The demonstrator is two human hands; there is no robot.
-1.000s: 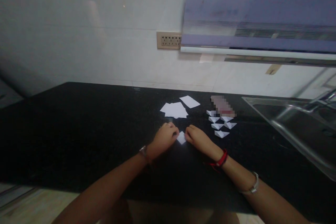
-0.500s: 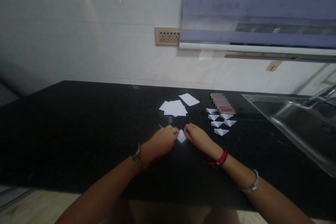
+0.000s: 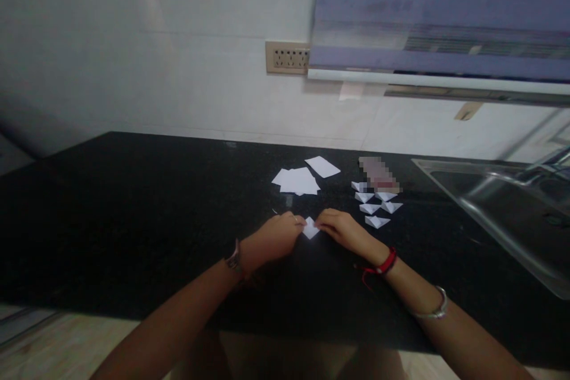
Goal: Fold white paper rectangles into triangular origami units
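A small folded piece of white paper (image 3: 310, 230) lies on the black countertop between my hands, its near end coming to a point. My left hand (image 3: 281, 234) pinches its left edge with closed fingers. On the opposite edge, the fingertips of my right hand (image 3: 341, 227) are closed on the same paper. Beyond my hands lies a loose pile of white paper sheets (image 3: 299, 181), with a separate sheet (image 3: 323, 167) just behind it. Several folded paper pieces (image 3: 377, 222) are grouped to the right of my right hand.
A blurred-out, phone-shaped flat object (image 3: 378, 172) lies behind the folded pieces. The steel sink (image 3: 490, 214) with its faucet is set into the counter (image 3: 133, 237) at the right. A socket panel (image 3: 287, 58) and a purple striped blind (image 3: 427, 18) are at the wall.
My right hand has shifted slightly right and its wrist has turned, showing more of the folded paper. My left hand keeps its place on the paper. The view has tilted slightly.
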